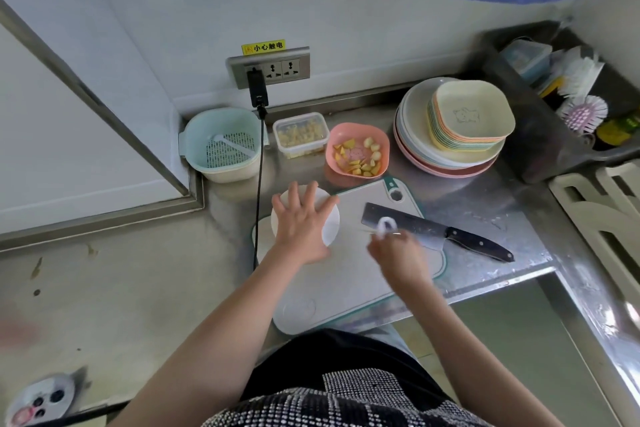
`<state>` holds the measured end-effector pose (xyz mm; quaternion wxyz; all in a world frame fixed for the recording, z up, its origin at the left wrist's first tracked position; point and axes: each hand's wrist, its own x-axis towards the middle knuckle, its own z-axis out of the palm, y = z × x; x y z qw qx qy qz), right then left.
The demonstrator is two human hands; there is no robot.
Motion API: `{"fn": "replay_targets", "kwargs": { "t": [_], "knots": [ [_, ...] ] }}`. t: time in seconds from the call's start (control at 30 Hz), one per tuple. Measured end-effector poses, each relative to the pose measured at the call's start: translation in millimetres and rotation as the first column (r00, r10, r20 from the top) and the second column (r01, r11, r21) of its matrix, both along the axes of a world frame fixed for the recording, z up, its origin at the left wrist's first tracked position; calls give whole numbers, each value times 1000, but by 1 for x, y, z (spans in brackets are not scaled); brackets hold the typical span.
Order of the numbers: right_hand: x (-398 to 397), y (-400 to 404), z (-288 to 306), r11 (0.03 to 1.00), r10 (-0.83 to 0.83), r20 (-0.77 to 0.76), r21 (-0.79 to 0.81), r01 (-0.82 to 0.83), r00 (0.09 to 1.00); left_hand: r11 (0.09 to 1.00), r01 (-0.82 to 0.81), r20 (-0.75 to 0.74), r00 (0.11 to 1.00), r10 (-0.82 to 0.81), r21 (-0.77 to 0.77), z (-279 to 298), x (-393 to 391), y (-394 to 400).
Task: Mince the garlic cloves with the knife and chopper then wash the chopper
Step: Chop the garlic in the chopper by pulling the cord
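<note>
**Steadily: hold the chopper down and pull its cord straight**

Here we judge the step to be working the pull-cord chopper [330,222], which sits at the left end of the cutting board [346,274], partly off its edge.

Our left hand [300,218] lies flat on the white lid, fingers straight and spread, pressing down without curling round it. To do this well we should keep that palm centred, since a round body half off the board could slide or tip when the cord is pulled. Shifting it fully onto the board would probably steady it.

Our right hand [394,253] is blurred; its fingers seem to pinch a small white ring [385,225], likely the pull handle, with a faint thin line running back toward the chopper. A level pull away from the lid, then a gentle return, should spin the blades evenly. The knife [426,230] lies just behind the ring, blade on the board and handle over the steel counter [485,204], so we should pull clear of its edge.

Further back, a clear box [300,135] and a pink bowl [356,149] hold pale and yellowish pieces.

What we cannot make out:
- The inside of the chopper is covered by our hand, so how fine the garlic is remains unknown.
- Blur hides the exact grip on the ring.
- Whether the box and bowl hold garlic is uncertain.
</note>
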<state>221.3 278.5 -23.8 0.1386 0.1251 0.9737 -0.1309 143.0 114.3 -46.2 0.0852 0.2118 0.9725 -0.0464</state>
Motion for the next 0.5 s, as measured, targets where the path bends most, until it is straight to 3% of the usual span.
{"fn": "replay_targets", "kwargs": {
  "t": [0.07, 0.13, 0.4, 0.5],
  "knots": [
    [-5, -34, -1, 983, 180, 35, -27, -179, 983, 1000, -20, 14, 1000, 20, 8, 0, 0, -1],
    [-7, -44, -15, 978, 205, 73, -52, -202, 976, 999, -37, 26, 999, 36, 26, -2, -1, -3],
    [-14, -8, -18, 998, 30, 5, 47, -30, 1000, 998, 53, 7, 999, -53, 12, 0, -1, 5],
    [6, 37, -21, 966, -259, 124, 52, 255, 958, 992, -90, 80, 993, 83, 90, -1, -8, -6]
  ]
}}
